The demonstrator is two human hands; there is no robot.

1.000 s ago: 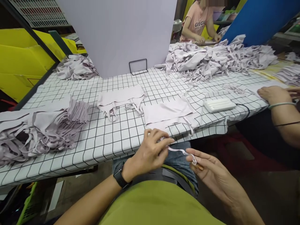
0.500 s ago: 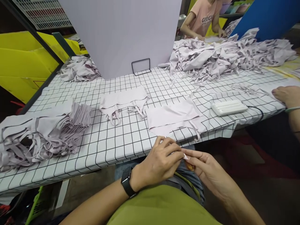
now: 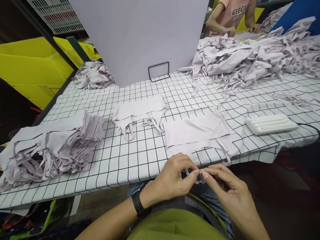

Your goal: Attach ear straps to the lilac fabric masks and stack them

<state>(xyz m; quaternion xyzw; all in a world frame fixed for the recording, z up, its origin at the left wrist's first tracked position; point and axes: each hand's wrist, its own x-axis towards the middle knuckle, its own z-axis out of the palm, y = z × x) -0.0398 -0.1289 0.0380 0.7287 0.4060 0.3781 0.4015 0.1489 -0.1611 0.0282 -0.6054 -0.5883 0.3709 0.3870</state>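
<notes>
At the table's front edge, my left hand [image 3: 178, 175] pinches a thin pale strap [image 3: 197, 182] between thumb and finger. My right hand [image 3: 228, 190] is closed on the same strap, its fingertips almost touching the left ones. Part of the strap loops below the fingers; the pinched part is mostly hidden. Just beyond my hands lies a pale lilac strappy garment [image 3: 197, 130], spread flat with one strap hanging over the edge. Another strappy garment [image 3: 140, 108] lies to its left, straps toward me.
A layered stack of garments [image 3: 57, 140] sits at the left on the grid-patterned cloth [image 3: 132, 160]. A white corded device [image 3: 271, 124] lies right. A large garment heap [image 3: 250, 58] fills the back right, near a co-worker in pink [image 3: 235, 16]. A lilac panel [image 3: 140, 40] stands behind.
My view has turned slightly left. My left fingers have moved from a curled grip to a fingertip pinch beside the right ones, and a strap loop now shows. The neighbour's hand at right has left view.
</notes>
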